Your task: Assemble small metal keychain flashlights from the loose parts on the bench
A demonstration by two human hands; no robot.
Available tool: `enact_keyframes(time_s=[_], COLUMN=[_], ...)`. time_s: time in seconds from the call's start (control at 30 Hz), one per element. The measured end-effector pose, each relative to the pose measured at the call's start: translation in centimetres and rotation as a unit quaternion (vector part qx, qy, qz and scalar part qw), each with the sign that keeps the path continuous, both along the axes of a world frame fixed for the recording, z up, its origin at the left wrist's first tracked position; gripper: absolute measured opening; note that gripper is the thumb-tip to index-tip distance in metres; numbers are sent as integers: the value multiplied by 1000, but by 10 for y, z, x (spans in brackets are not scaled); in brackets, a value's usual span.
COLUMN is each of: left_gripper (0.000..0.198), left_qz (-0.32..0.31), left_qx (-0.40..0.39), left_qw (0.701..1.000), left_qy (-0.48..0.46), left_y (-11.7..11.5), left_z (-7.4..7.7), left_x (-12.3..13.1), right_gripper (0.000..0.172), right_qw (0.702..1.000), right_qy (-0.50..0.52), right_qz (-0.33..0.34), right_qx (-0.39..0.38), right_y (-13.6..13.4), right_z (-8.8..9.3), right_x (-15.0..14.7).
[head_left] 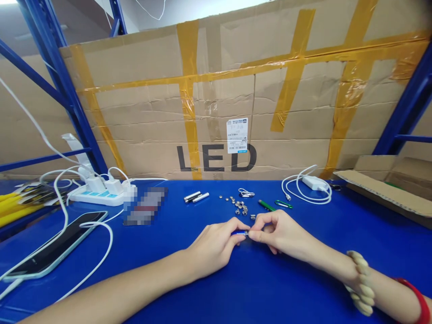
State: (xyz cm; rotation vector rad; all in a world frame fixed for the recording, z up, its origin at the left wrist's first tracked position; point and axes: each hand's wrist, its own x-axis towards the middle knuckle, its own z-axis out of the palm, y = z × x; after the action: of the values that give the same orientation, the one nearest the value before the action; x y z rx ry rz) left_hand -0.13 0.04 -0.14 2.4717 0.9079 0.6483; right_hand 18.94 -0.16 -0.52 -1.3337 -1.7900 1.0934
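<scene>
Both my hands meet over the blue tabletop around a small blue metal tube (240,232) with a silver end, like the body of a keychain flashlight. My left hand (218,245) pinches the tube between thumb and fingers. The thumb and forefinger of my right hand (275,231) are closed on its silver right end; any small part between them is hidden. Just beyond lie several button cells (240,204) and a small silver piece (253,217). A green tube (266,205) lies partly behind my right hand, close to a green carabiner (283,204).
Two silver tubes (196,197) and a silver-white carabiner (246,193) lie farther back. At left are a phone (56,247), a power strip (96,195) and loose white cables. A white charger cable (313,182) and a cardboard tray (381,191) sit right. A large carton (216,112) stands behind.
</scene>
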Motion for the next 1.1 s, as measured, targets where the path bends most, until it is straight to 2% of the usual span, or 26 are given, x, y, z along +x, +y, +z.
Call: enact_keyframes(time_s=[0.37,0.67,1.1], left_gripper=[20,21,21], left_qz=[-11,-6,-2], left_qx=[18,15,12], left_qw=[999,999,1000], left_qy=[-35,-28,-22], left_y=[0,-1,-3], left_z=[0,1,2], left_x=[0,0,0], right_gripper=[32,34,35], right_qw=[999,1000,999], right_qy=[29,24,38], right_qz=[-2,5,18], right_qx=[-22,-12,-24], right_y=[-5,1,3], right_z=[11,3,0], right_x=[-1,3,4])
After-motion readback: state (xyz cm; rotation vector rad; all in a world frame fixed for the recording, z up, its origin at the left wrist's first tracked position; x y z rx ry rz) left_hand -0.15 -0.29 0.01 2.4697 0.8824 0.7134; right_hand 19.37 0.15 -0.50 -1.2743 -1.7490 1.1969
